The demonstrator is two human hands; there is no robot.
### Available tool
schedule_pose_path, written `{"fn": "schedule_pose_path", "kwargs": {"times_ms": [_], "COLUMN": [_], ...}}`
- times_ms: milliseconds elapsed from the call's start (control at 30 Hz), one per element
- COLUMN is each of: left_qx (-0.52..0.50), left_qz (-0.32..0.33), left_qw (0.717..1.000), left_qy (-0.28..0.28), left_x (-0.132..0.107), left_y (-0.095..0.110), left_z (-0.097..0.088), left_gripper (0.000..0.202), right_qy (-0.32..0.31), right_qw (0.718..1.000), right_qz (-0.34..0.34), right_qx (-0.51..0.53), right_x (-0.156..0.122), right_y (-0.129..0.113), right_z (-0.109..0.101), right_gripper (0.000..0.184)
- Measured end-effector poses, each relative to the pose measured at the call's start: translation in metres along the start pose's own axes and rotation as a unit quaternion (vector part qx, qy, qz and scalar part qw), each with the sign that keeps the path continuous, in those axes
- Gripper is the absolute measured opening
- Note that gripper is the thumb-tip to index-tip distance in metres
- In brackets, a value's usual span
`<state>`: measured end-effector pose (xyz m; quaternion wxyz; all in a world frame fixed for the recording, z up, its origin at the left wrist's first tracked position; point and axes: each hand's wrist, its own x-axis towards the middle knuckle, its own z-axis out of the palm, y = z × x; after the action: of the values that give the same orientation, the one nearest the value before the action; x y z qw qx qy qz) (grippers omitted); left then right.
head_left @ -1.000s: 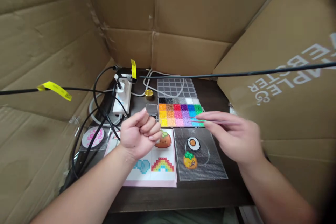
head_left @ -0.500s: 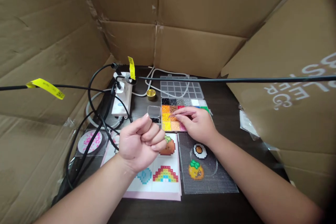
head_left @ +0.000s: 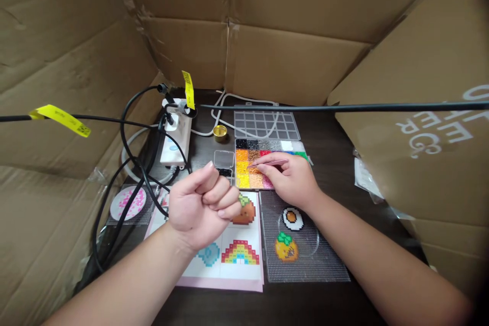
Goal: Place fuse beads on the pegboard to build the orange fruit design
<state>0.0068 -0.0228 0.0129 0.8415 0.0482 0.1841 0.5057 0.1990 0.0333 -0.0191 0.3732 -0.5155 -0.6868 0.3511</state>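
Observation:
My right hand [head_left: 292, 178] grips a pair of pink tweezers [head_left: 275, 163] between thumb and fingers. The tips point left, over the orange and brown cells of a bead box [head_left: 242, 182], whose other cells hold many colours. My left hand [head_left: 204, 204] is closed in a loose fist, palm side up, above a pattern sheet [head_left: 206, 277]; nothing shows in it. Printed on the sheet are a rainbow and a blue shape, with other pictures partly covered by the hand. On a clear pegboard [head_left: 324, 265] lie a bead fried egg [head_left: 293, 219] and an orange bead persimmon [head_left: 286, 248].
A clear compartment lid [head_left: 263, 125] lies behind the bead box, near a small gold tin [head_left: 220, 133]. A white power strip [head_left: 175, 137] and looping black cables [head_left: 123, 132] occupy the left. Pink beads rest on a white dish [head_left: 118, 209]. Cardboard walls [head_left: 290, 56] surround the table.
The view has shifted slightly. The right hand still holds the tweezers over the bead box, their tips a little changed in position. The left fist is much the same.

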Motion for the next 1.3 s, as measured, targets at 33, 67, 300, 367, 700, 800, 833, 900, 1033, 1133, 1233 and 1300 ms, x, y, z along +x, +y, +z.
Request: {"fn": "schedule_pose_path", "kwargs": {"times_ms": [33, 67, 300, 367, 700, 800, 833, 900, 1033, 1133, 1233, 1300], "left_qx": [0.002, 0.005, 0.029, 0.032, 0.039, 0.033, 0.03, 0.026, 0.019, 0.016, 0.015, 0.016], "left_qz": [0.001, 0.003, 0.007, 0.006, 0.007, 0.006, 0.005, 0.002, 0.0, 0.002, 0.003, 0.003], "left_qw": [1.0, 1.0, 1.0, 0.999, 0.999, 0.999, 1.0, 1.0, 1.0, 1.0, 1.0, 1.0], "left_qy": [-0.001, -0.001, -0.008, -0.009, -0.004, -0.006, -0.006, -0.006, -0.01, -0.01, -0.009, -0.009], "left_x": [-0.0001, -0.0001, 0.0008, 0.0011, 0.0009, 0.001, 0.0011, 0.0012, 0.0014, 0.0013, 0.0012, 0.0013], "left_y": [0.0002, 0.0004, -0.0001, -0.0002, -0.0007, -0.0003, -0.0002, 0.0, -0.0004, -0.0008, -0.0008, -0.0008], "left_z": [0.0003, 0.0006, 0.0013, 0.0014, 0.0028, 0.0019, 0.0017, 0.0015, 0.0017, 0.0018, 0.0017, 0.0016], "left_gripper": [0.051, 0.051, 0.052, 0.052, 0.052, 0.052, 0.052, 0.052, 0.052, 0.051, 0.051, 0.051], "right_qy": [0.002, 0.003, 0.0, -0.002, 0.01, 0.015, 0.013, 0.006, -0.003, -0.007, -0.006, -0.004], "right_qw": [1.0, 1.0, 1.0, 1.0, 1.0, 1.0, 1.0, 1.0, 0.999, 0.999, 0.999, 0.999], "right_qz": [-0.001, -0.002, -0.012, -0.013, 0.007, 0.01, 0.012, 0.018, 0.029, 0.038, 0.047, 0.049], "right_qx": [0.001, 0.0, 0.003, 0.007, 0.014, 0.014, 0.015, 0.015, 0.019, 0.021, 0.022, 0.024], "right_x": [-0.0001, -0.0003, -0.0007, -0.0006, -0.0004, -0.0003, -0.0002, 0.0, 0.0003, 0.0005, 0.0006, 0.0005], "right_y": [-0.0004, -0.0009, -0.0024, -0.0017, -0.0034, -0.0029, -0.0026, -0.0017, -0.0007, -0.0004, -0.0007, -0.0013], "right_z": [-0.0001, -0.0002, -0.0006, -0.0001, -0.0002, -0.0005, -0.0004, 0.0, 0.0009, 0.0011, 0.0012, 0.0013], "right_gripper": [0.012, 0.011, 0.011, 0.011, 0.011, 0.01, 0.011, 0.012, 0.013, 0.012, 0.013, 0.012]}}
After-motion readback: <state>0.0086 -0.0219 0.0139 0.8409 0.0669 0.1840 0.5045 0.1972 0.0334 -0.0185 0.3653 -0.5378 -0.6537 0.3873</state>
